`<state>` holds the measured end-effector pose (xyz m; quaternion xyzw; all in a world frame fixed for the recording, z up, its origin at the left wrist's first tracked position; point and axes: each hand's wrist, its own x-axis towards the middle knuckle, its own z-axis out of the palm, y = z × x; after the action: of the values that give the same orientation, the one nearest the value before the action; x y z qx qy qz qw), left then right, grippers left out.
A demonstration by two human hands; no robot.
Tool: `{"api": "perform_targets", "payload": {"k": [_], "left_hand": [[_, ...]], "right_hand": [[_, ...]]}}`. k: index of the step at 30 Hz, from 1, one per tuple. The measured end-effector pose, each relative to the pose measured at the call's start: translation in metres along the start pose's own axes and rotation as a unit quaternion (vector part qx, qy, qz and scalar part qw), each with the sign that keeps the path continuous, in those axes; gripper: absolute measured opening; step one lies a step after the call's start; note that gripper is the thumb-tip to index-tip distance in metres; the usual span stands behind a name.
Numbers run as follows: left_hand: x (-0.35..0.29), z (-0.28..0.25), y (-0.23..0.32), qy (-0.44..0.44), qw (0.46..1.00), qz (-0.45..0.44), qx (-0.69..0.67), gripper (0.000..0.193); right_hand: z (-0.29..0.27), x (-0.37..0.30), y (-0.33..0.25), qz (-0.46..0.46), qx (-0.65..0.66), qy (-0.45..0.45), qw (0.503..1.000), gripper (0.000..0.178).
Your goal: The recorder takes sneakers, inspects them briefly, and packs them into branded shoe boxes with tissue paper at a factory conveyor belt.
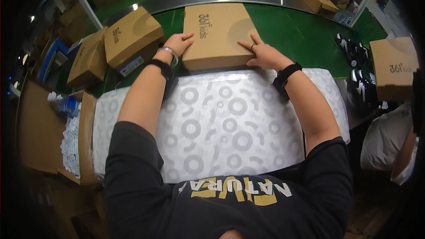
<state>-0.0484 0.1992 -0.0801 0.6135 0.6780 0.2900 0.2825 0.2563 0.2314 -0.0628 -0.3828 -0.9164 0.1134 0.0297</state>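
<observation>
A closed brown cardboard shoebox (219,33) with dark print sits on the green conveyor belt, beyond the patterned sheet in front of me. At its left edge my left hand (178,45) is closed, the fingers bent against the lid's side. My right hand (264,54) grips the near right corner, with fingers over the lid and the thumb low at the front face. The box is held between both hands. Beneath my forearms lies white paper (212,124) printed with grey rings. What is inside the shoebox is hidden.
Two more shoeboxes (133,37) (88,57) stand to the left. Black-and-white shoes (363,84) and another shoebox (394,68) are at the right, near a person's arm (405,152). An open carton of paper slips (71,144) with a plastic bottle (64,104) is at the left.
</observation>
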Motion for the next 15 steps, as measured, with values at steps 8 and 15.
{"api": "perform_targets", "payload": {"k": [8,15], "left_hand": [[-0.162,-0.040,0.071,0.029,0.989,0.128,0.075,0.043],[-0.438,-0.139,0.024,0.588,0.800,0.102,-0.066,0.029]], "right_hand": [[0.000,0.003,-0.014,0.126,-0.067,0.123,0.982,0.033],[-0.023,-0.042,-0.155,-0.299,0.112,0.214,0.923,0.041]]}}
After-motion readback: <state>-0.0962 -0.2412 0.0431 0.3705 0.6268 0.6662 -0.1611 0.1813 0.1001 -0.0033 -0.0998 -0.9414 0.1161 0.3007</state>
